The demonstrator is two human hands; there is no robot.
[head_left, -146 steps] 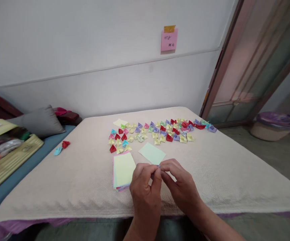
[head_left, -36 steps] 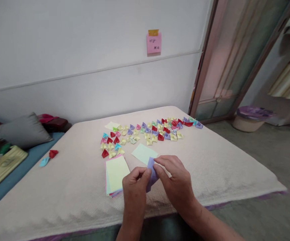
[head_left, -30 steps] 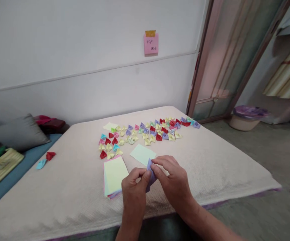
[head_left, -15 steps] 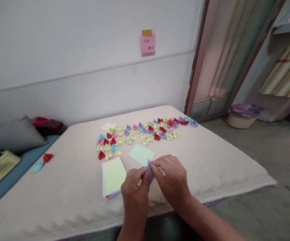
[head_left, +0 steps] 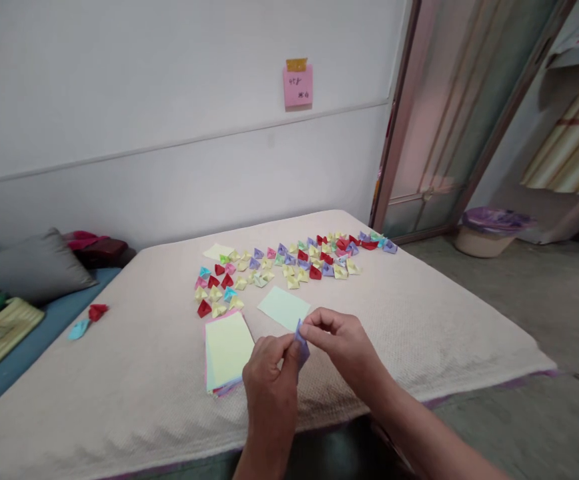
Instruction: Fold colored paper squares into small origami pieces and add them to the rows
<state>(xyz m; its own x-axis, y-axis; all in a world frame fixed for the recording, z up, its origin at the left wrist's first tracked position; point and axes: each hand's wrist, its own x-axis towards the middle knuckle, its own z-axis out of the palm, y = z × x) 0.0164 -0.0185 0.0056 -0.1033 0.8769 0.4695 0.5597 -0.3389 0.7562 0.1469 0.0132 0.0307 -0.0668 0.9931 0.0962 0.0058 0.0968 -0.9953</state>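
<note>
A small folded purple paper (head_left: pixel 303 350) is held upright between my two hands, above the near edge of the covered surface. My left hand (head_left: pixel 272 377) pinches its lower left side between thumb and finger. At its top corner, the thumb and forefinger of my right hand (head_left: pixel 345 343) are closed on the paper. A pale green sheet (head_left: pixel 283 307) lies flat just beyond. Left of my hands is a stack of paper sheets (head_left: pixel 229 351), pale yellow on top. Many small folded paper boats (head_left: pixel 301 255) in several colours spread in rows farther back.
A cream woven cover (head_left: pixel 134 373) spreads under everything. At the left lie a red folded paper (head_left: pixel 98 311), a light blue one (head_left: pixel 78 329) and a grey pillow (head_left: pixel 34 267). A pink note (head_left: pixel 298 87) is taped to the wall. A lined bin (head_left: pixel 489 233) stands at right.
My right hand has turned slightly, its fingers curling lower at the paper's top corner. More of the purple paper's right side shows. My left hand keeps its pinch.
</note>
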